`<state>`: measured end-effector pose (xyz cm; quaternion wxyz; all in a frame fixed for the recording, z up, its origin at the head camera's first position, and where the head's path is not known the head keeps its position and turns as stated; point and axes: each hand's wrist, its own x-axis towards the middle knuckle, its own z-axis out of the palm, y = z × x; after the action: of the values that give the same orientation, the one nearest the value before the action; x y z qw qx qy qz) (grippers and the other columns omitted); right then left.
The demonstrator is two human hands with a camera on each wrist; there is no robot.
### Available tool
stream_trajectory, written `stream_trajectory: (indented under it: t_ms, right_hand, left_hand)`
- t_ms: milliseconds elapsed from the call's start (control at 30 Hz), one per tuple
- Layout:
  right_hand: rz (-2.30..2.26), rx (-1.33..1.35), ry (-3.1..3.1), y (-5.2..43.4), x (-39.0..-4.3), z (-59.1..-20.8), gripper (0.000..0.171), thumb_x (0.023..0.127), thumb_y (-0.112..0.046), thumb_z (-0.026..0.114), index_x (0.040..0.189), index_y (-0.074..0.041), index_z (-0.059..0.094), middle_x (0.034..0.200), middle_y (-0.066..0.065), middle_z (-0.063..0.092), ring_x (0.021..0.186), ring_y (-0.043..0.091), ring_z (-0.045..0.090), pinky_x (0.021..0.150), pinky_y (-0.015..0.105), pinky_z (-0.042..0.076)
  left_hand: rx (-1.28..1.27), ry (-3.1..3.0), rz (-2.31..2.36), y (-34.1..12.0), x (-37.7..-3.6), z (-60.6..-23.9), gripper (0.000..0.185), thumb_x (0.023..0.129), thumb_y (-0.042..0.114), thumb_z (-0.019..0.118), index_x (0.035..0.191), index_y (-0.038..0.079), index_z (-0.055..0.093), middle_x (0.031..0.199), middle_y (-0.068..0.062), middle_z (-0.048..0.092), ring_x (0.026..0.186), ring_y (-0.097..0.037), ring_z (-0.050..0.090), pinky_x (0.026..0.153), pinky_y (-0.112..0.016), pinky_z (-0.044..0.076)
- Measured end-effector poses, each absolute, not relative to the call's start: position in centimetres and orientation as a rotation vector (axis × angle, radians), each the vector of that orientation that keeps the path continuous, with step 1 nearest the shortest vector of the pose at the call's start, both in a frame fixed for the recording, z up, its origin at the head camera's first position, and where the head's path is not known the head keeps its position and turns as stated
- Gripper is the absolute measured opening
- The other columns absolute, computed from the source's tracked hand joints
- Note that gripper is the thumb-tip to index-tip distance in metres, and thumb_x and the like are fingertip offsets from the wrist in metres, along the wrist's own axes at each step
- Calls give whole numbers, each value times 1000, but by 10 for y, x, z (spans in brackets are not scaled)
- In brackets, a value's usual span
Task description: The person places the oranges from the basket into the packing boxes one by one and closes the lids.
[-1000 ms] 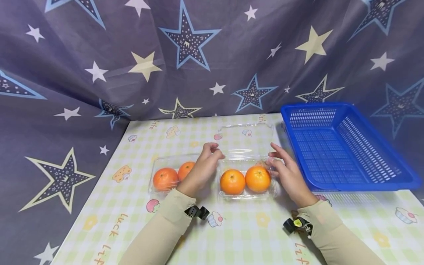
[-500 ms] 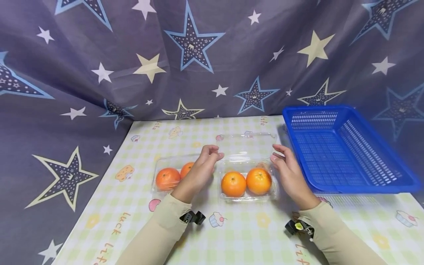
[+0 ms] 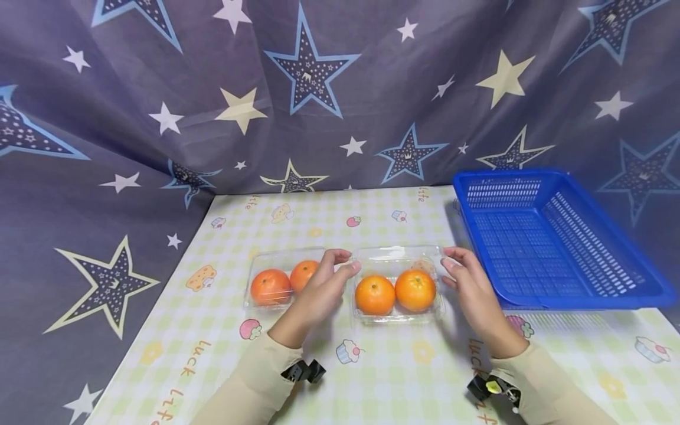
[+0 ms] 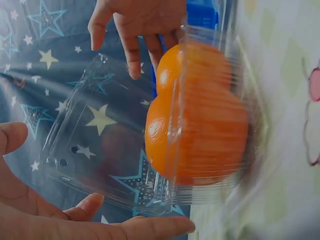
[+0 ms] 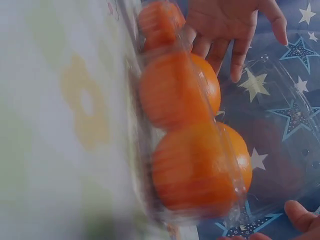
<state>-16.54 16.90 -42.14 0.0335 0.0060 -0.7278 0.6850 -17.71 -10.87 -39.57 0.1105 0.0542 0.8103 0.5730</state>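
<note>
Fingers [image 4: 131, 47] apart around clear lid [image 4: 100, 135], half-raised only in wrist views.

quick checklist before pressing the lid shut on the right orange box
1. Both oranges sit inside the right clear box: ok.
2. Lid lowered over the fruit: ok; not latched, wrist views show a gap.
3. Left hand at the box's left edge: ok.
4. Right hand at its right edge: ok.
5. Fingers kept out of the lid seam: cannot tell.
6. Left clear box apart from it: ok.
</note>
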Motion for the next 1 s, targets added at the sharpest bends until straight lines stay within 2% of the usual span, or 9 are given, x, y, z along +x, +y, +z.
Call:
stream_trajectory:
  t_ms: [233,433,533,600,700,767,833,900,1000]
  right_hand:
    - [2280,11,-2092,169,-154,-429,36,110,-17,38,139,4,40,142,11,40,127,11,51,103,22,49]
    - [2325,81,-2048,171,-150,-440,35,105,-4,41,138,8,41,139,14,44,124,15,55,99,24,53]
    - [2314,103,-2062,173,-149,-444,39,101,1,44,138,9,41,139,17,45,124,18,56,95,23,54]
    - [2303,113,-2070,175,-149,-446,39,100,3,45,139,8,42,139,16,46,123,17,57,93,21,55]
    - [2291,130,-2079,179,-148,-446,39,100,4,46,139,6,42,138,12,49,120,13,59,91,20,55]
    - [2290,130,-2091,181,-148,-446,39,100,3,47,139,5,42,137,10,51,119,11,60,90,20,55]
    - [2283,124,-2116,183,-148,-446,41,101,2,47,140,5,40,137,12,50,120,12,60,91,20,55]
    - [2261,100,-2167,183,-149,-445,43,101,0,48,143,6,39,139,13,48,119,11,59,91,20,55]
    - [2229,44,-2247,182,-151,-444,47,102,-3,48,146,6,36,144,17,44,115,10,59,91,19,54]
  left_hand:
    - [196,2392,1612,-107,-166,-405,56,103,47,54,145,13,40,158,-13,38,111,-36,64,100,-50,51]
    - [167,2319,1639,-109,-162,-411,52,104,36,51,147,10,38,159,-15,35,132,-38,55,96,-51,58]
    - [187,2294,1651,-110,-161,-414,50,103,27,50,148,8,37,159,-17,33,132,-39,54,92,-51,59]
    - [222,2303,1634,-110,-161,-415,51,102,24,51,148,6,37,158,-18,35,126,-37,58,91,-50,60]
    - [270,2342,1575,-111,-161,-416,54,100,24,56,148,6,37,155,-17,39,102,-29,64,90,-45,57]
    - [292,2378,1532,-111,-161,-416,56,99,25,59,148,7,37,152,-16,43,86,-23,61,93,-43,52]
    - [300,2403,1509,-111,-160,-416,57,98,26,61,147,8,38,150,-16,46,83,-20,58,98,-44,47]
    - [303,2419,1502,-112,-160,-416,58,98,26,61,147,8,38,149,-16,47,90,-19,59,104,-47,45]
    - [289,2415,1516,-112,-160,-416,59,98,25,61,149,8,37,150,-17,47,116,-25,64,109,-51,45]
